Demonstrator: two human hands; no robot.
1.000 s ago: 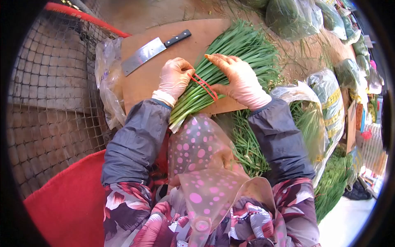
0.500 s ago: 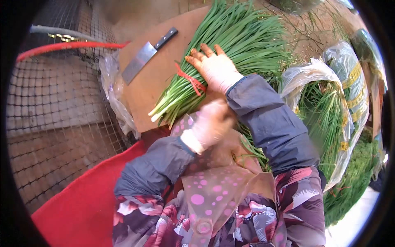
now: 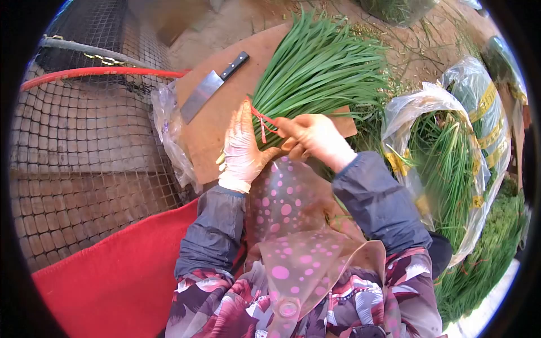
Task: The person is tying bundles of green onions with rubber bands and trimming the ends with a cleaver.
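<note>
A big bundle of long green leaves that look like garlic chives [image 3: 321, 67] lies on a brown board [image 3: 248, 48], with a red tie [image 3: 264, 125] around its stem end. My left hand [image 3: 242, 149], in a pale thin glove, rests on the stems with its fingers stretched out and thumb apart. It covers most of the stem ends. My right hand [image 3: 318, 141], gloved with stained fingertips, is closed in a pinch on the red tie at the bundle's right side. Beyond my left hand, a cleaver [image 3: 211, 87] with a black handle lies flat on the board.
To the right stands a clear plastic bag [image 3: 431, 98] of similar greens, with more greens [image 3: 479, 259] heaped below. Black netting [image 3: 96, 186] and a red hose [image 3: 101, 71] run along the left. Red cloth [image 3: 124, 242] lies near me. Leaf scraps litter the ground behind.
My right hand has come off the leaves and down to the red tie, closing on it. My left hand has moved up and left onto the stems, fingers straightened.
</note>
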